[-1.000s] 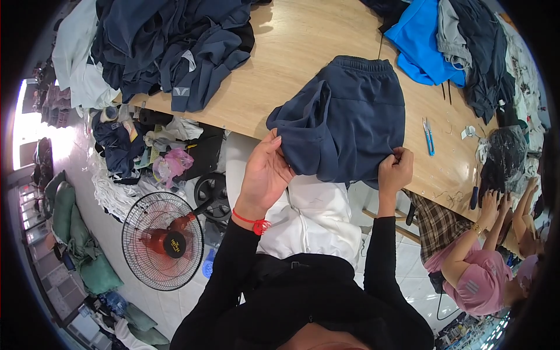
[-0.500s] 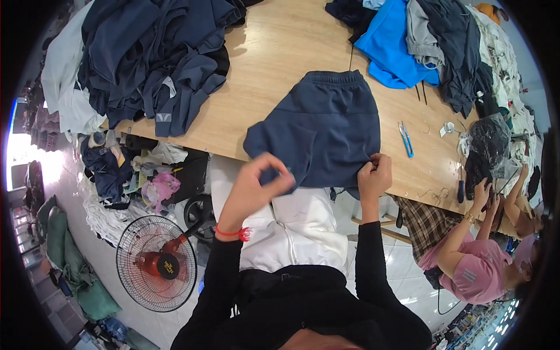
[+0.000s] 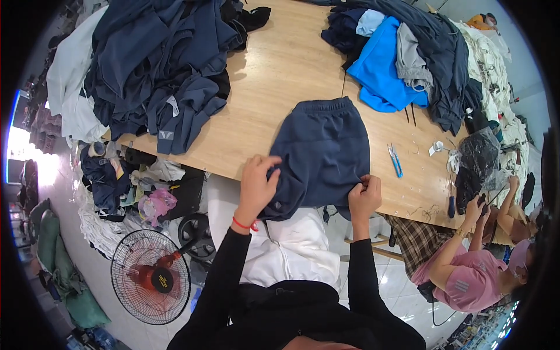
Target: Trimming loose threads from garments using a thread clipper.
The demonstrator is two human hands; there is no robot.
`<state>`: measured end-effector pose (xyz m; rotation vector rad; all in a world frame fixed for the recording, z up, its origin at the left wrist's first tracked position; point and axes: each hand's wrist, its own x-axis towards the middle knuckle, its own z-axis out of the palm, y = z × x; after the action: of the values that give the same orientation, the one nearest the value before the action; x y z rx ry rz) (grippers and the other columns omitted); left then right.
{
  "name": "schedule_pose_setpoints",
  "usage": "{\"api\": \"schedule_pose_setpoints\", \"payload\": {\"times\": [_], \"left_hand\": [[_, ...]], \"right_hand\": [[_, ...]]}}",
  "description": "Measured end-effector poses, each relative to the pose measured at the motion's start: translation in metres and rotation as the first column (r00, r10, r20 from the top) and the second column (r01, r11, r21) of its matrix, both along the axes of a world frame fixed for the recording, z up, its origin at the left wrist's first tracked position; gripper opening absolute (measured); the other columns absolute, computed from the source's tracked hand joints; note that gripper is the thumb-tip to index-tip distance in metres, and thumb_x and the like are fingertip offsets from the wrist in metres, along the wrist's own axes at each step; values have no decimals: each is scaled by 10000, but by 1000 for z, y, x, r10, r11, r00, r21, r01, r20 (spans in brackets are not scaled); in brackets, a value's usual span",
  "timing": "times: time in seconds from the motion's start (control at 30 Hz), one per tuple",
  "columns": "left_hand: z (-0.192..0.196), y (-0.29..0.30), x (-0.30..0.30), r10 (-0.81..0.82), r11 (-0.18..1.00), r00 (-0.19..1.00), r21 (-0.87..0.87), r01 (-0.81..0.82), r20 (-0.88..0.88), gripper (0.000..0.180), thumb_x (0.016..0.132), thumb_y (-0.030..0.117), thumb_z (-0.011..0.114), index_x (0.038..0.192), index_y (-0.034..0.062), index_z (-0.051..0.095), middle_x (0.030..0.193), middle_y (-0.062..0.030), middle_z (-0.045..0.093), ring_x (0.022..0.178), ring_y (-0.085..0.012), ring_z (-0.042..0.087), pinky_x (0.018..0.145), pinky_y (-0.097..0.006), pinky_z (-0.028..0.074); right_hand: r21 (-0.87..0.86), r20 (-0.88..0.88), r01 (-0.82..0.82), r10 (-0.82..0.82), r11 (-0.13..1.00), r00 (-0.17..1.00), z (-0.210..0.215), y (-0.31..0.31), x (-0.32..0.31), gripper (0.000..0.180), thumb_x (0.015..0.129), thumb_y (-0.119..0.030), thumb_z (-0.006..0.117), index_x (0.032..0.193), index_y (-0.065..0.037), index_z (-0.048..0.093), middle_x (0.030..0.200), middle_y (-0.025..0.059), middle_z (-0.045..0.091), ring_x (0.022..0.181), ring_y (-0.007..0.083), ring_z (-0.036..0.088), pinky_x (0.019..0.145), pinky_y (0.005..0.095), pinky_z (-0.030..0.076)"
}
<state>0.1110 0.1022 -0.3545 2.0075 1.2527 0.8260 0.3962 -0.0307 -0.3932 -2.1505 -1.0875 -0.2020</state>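
Dark navy shorts point(image 3: 324, 154) with a gathered elastic waistband lie at the table's near edge, waistband away from me. Their lower part hangs over the edge above my white-covered lap. At the left side of the shorts is my left hand point(image 3: 256, 185), its thumb and index finger curled around a fold of the fabric. My right hand point(image 3: 366, 197) pinches the lower right corner, by the hem. Blue-handled thread snips point(image 3: 395, 160) lie on the table to the right of the shorts, touched by neither hand.
A heap of navy garments point(image 3: 157, 70) covers the table's left side. Blue fabric point(image 3: 379, 73) and grey garments lie at the back right. A screwdriver point(image 3: 451, 201) sits near the right edge. A floor fan point(image 3: 150, 277) stands left; a co-worker in pink point(image 3: 466, 274) works at right.
My left hand has come down onto the left side of the shorts, whose left part is now drawn inward. The right hand still pinches the hem corner. The whole view has shifted slightly.
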Motion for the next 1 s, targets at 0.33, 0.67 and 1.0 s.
{"api": "schedule_pose_setpoints", "payload": {"times": [0.33,0.67,1.0], "left_hand": [[-3,7,20,63,992,998,-112,-63,-6,479,872,168,877,1293,50,681,1058,-152,691,1028,-399,690,871,-490,557],[-1,-52,3,-253,957,966,-135,257,46,215,882,134,799,1062,31,746,922,-172,679,906,-383,703,789,-463,565],[78,-30,-30,-104,990,972,-74,123,212,371,828,39,806,1192,69,744,1335,-173,632,1279,-370,605,1072,-440,513]], "right_hand": [[272,-33,-88,101,958,994,37,18,-11,376,766,116,531,1097,16,678,1047,189,660,903,386,658,788,429,544],[157,-500,-275,317,948,806,25,95,-10,836,925,-203,883,1599,46,455,1211,187,726,665,145,630,669,318,552],[189,-701,-589,528,785,479,123,38,-44,317,862,28,822,1171,-11,765,907,88,726,786,163,662,722,284,522]]}}
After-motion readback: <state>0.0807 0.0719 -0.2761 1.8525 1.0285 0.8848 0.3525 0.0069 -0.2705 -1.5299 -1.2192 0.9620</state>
